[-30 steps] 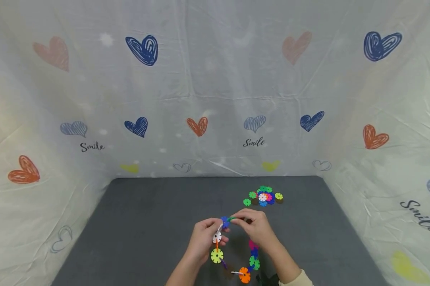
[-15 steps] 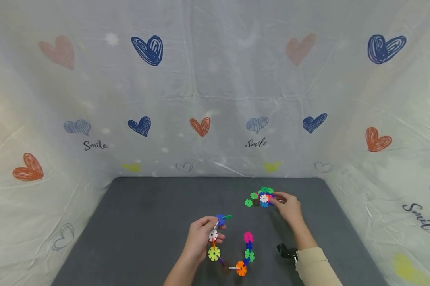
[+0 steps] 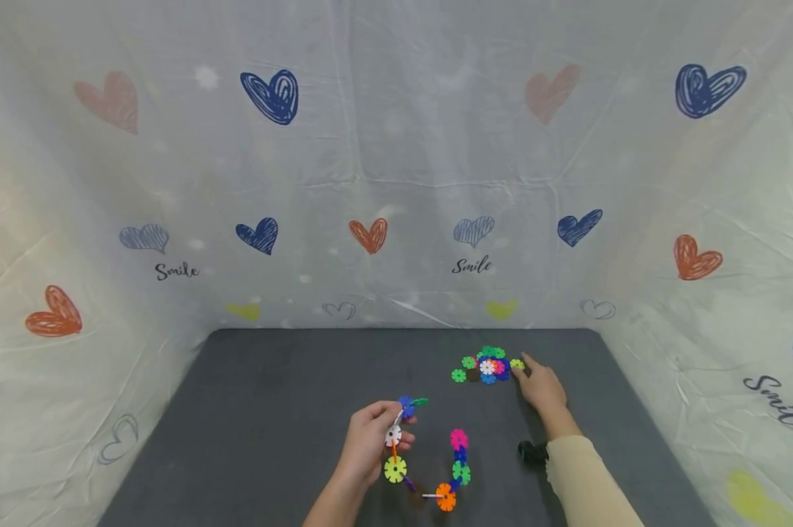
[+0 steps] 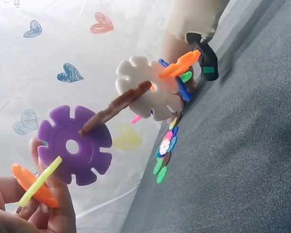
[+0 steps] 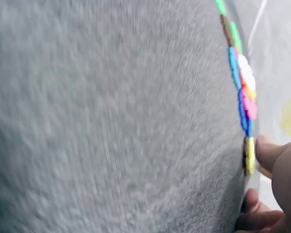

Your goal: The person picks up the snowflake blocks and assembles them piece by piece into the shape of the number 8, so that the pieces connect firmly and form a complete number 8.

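Observation:
My left hand pinches one end of a chain of notched plastic discs, near its blue disc and white disc. A green disc is slotted into the blue one. From there the chain hangs in a U shape through a yellow disc and an orange disc to a pink disc. In the left wrist view, a purple disc and a brown disc also show in it. My right hand reaches to the pile's right edge, thumb and finger apart around a loose yellow disc.
A pile of loose discs in several colours lies towards the back right of the dark grey table. A black wrist device is on the right forearm. White cloth with printed hearts hangs behind and at the sides.
My right hand has let go of the green disc, now on the chain's end. It has moved right and away to the loose pile. My left hand still holds the chain.

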Motion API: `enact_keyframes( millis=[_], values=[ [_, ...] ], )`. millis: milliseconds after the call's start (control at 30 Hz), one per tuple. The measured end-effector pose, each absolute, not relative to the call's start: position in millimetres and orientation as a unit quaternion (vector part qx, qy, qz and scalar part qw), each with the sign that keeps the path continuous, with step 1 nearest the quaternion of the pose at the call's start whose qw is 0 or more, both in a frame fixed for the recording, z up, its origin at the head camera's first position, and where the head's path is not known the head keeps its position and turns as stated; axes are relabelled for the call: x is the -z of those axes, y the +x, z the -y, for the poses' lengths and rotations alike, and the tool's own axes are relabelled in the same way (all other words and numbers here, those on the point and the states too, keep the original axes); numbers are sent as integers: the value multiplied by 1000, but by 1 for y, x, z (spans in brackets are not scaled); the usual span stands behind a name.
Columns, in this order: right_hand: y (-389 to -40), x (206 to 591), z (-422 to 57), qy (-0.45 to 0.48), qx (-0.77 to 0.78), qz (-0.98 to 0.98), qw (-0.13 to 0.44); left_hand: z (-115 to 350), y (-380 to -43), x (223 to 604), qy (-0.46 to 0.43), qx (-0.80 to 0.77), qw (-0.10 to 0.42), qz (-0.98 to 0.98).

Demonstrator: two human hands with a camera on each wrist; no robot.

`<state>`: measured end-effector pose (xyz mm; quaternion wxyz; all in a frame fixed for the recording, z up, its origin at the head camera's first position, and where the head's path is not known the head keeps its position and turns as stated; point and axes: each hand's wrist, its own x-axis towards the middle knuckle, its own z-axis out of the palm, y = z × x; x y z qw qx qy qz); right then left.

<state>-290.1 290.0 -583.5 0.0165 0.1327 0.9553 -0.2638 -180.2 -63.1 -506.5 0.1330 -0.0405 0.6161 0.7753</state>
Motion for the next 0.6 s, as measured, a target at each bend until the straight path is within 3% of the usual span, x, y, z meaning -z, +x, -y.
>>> enact_keyframes(
  millis=[100,333,600],
  values=[
    [-290,583,-291,143,267,-953,10,62,-180,506,-39,-778,133,-613],
    [-283,582,-292,166,389,-904,-69,62,-181,505,-36,-779,137,-610],
    [-249,536,-235,44,537,-841,-44,64,-181,506,-42,-775,140,-615]
  ],
)
